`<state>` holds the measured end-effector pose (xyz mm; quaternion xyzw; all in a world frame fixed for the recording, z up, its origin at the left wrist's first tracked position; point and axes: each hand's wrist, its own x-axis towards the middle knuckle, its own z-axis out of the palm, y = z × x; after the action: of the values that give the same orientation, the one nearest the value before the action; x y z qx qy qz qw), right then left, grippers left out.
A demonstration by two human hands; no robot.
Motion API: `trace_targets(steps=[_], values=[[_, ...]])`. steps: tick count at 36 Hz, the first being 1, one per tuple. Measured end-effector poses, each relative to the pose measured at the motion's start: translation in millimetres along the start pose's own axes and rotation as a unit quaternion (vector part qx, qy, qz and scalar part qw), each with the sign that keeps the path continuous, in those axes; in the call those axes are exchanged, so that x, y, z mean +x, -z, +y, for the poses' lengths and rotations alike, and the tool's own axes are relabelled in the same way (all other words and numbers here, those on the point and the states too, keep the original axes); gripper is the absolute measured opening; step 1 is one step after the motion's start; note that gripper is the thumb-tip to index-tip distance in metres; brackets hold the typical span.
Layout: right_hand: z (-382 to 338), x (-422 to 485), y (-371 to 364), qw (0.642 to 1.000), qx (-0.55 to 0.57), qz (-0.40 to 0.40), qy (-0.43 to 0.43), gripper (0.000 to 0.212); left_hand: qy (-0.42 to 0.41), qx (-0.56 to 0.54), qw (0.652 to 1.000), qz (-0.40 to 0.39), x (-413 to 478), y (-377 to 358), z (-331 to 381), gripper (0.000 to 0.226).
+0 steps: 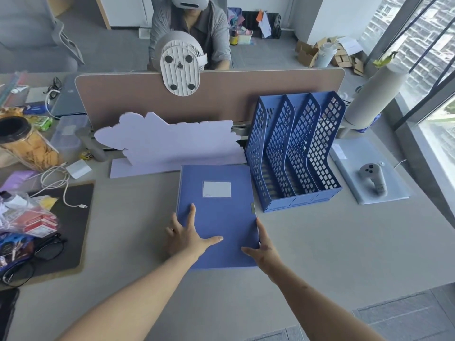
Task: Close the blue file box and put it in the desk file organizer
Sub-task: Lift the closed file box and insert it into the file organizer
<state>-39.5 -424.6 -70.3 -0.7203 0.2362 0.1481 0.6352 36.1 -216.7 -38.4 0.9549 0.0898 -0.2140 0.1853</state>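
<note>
The blue file box point(222, 212) lies flat on the desk with its lid down and a white label on top. My left hand point(186, 236) rests spread on its near left part, fingers apart, palm pressing the lid. My right hand point(262, 249) is at the box's near right corner, thumb on the lid and fingers along the right edge by the clasp side. The blue mesh desk file organizer point(294, 151) stands upright just right of the box, its slots open toward me.
A lilac foam cutout point(170, 143) leans behind the box against the brown divider point(221, 94). A controller point(373, 177) lies on a folder at the right. Clutter, cables, glasses and a snack jar point(27, 143) fill the left. A person sits beyond the divider.
</note>
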Motion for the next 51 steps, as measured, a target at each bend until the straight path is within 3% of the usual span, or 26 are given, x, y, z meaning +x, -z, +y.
trace_targets(steps=[7,12,17,20,23,30,36,42,46,51], values=[[-18,2,4,0.994,-0.105,-0.012,0.0,0.101,0.01,0.02,0.999,-0.038,10,3,1,0.138],[-45,13,5,0.954,-0.296,0.014,-0.041,0.086,0.022,0.035,0.996,-0.077,10,10,8,0.141],[-44,17,0,0.929,-0.364,0.027,-0.058,0.079,0.033,0.062,0.993,-0.098,8,17,13,0.141],[-37,22,-2,0.952,-0.304,0.029,-0.034,0.083,0.031,0.069,0.992,-0.1,9,18,11,0.14],[-40,23,-3,0.974,-0.226,-0.001,-0.023,0.085,0.007,0.007,0.998,-0.064,5,13,4,0.139],[-41,16,-17,0.984,-0.172,-0.031,-0.021,0.089,-0.027,-0.065,0.997,-0.019,-4,15,-10,0.135],[-43,-2,-40,0.985,-0.155,-0.011,0.07,0.095,-0.085,-0.129,0.987,0.041,-1,34,-26,0.132],[-84,-23,-37,0.979,-0.124,0.07,0.149,0.086,-0.15,-0.196,0.961,0.124,-13,56,-23,0.132],[-123,-34,-18,0.96,-0.127,0.116,0.221,0.1,-0.223,-0.264,0.925,0.157,-10,75,-18,0.13],[-167,-50,13,0.956,-0.098,0.115,0.253,0.105,-0.307,-0.256,0.9,0.173,-1,96,4,0.132]])
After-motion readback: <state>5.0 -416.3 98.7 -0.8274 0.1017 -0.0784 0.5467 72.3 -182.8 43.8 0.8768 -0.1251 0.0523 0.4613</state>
